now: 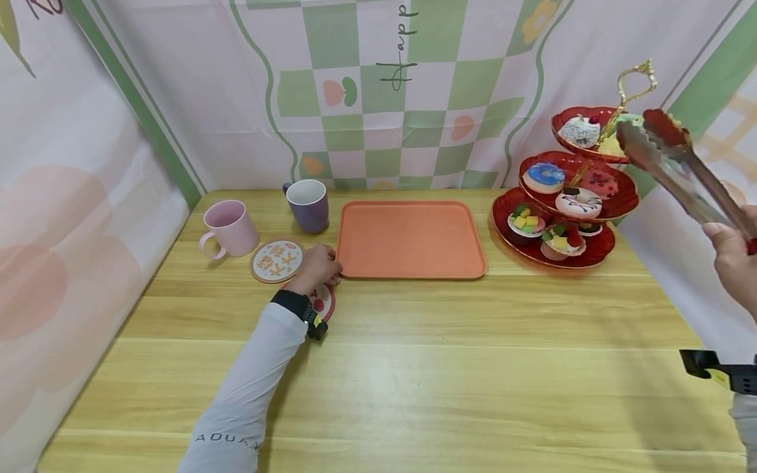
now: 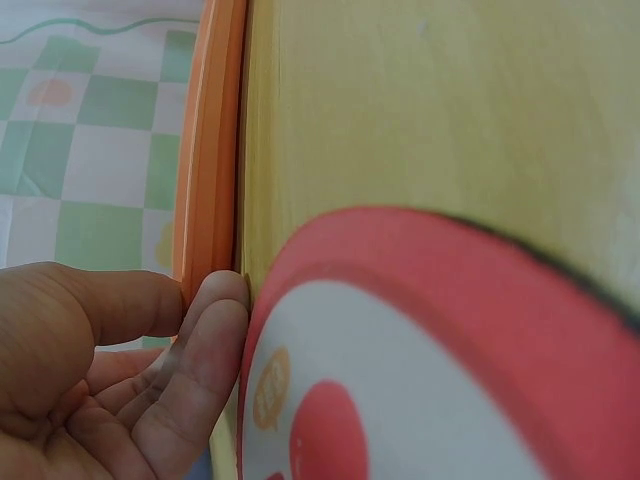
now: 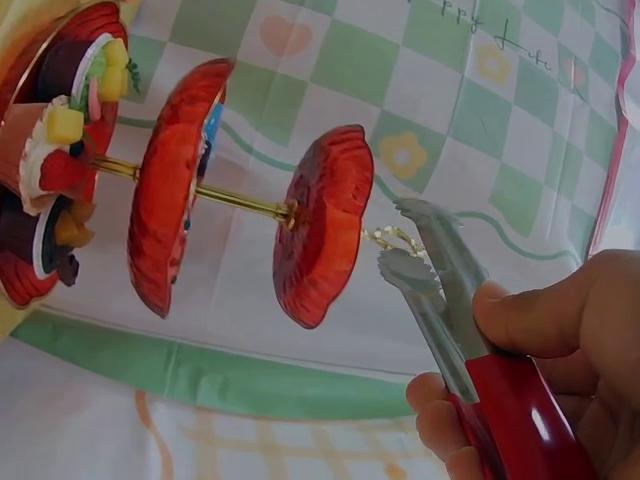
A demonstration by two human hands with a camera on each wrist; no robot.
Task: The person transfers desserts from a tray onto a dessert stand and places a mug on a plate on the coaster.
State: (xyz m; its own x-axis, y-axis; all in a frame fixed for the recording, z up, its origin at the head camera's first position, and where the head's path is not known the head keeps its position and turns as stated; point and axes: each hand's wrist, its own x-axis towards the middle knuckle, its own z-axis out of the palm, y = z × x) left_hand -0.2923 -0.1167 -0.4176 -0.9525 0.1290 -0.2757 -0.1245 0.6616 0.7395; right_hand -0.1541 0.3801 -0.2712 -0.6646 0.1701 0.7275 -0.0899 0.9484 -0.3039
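Note:
My left hand [image 1: 317,266] is at the front left corner of an orange tray [image 1: 412,240], pinching its rim [image 2: 212,150] between thumb and fingers. Just under that wrist lies a round coaster with a red border [image 2: 400,235], partly covered by the hand in the head view. My right hand [image 1: 736,263] grips metal tongs [image 1: 704,177] by their red handles [image 3: 525,420]. The tongs' tips stand apart with nothing between them, beside the top tier of a red three-tier stand [image 1: 552,259]. On its tiers sit toy-like cakes, donuts [image 1: 545,177] and cupcakes [image 1: 562,243].
A pink mug [image 1: 232,230] and a purple mug [image 1: 309,207] stand left of the tray. Between them and the left hand lies a second round coaster [image 1: 276,261]. The wooden table [image 1: 449,381] meets patterned cloth [image 1: 432,131] at its back and sides.

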